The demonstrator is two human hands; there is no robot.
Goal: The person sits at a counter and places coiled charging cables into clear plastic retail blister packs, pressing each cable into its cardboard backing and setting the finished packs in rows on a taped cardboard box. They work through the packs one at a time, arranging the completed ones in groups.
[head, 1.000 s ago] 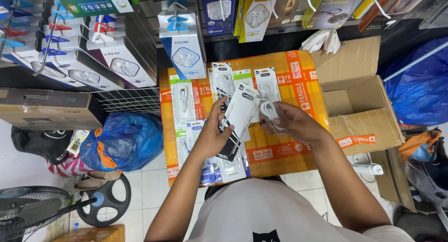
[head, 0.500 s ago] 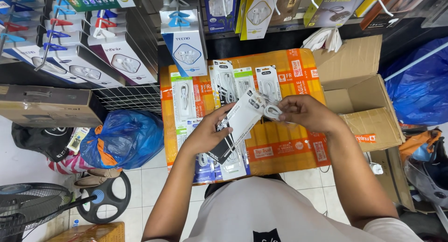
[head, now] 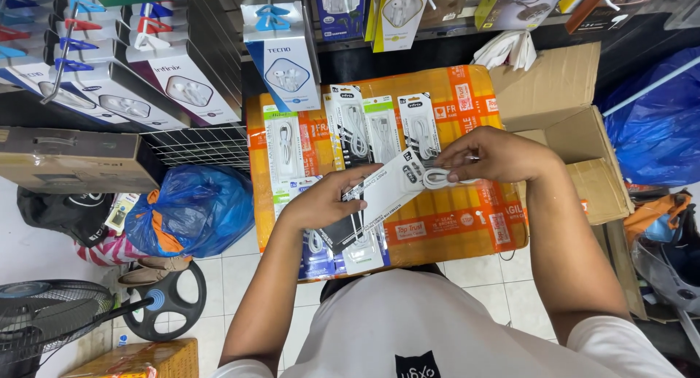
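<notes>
My left hand point(head: 324, 201) grips a long white and black cable package point(head: 383, 192) by its lower end, over an orange-taped parcel point(head: 445, 225). My right hand point(head: 499, 156) pinches the package's upper end, where a coiled white cable point(head: 436, 178) shows. Several more packaged white cables point(head: 357, 126) lie in a row on the parcel beyond my hands, and others point(head: 343, 247) lie beneath my left hand.
An open cardboard box point(head: 576, 130) stands to the right of the parcel. Boxed earphones point(head: 284, 64) hang on racks above. A blue plastic bag point(head: 193, 210), a brown flat box point(head: 69, 159), a steering wheel point(head: 164, 301) and a fan point(head: 44, 312) sit at the left on the tiled floor.
The package has tilted flatter and moved slightly right between my hands. My right hand has shifted to the right along its upper end.
</notes>
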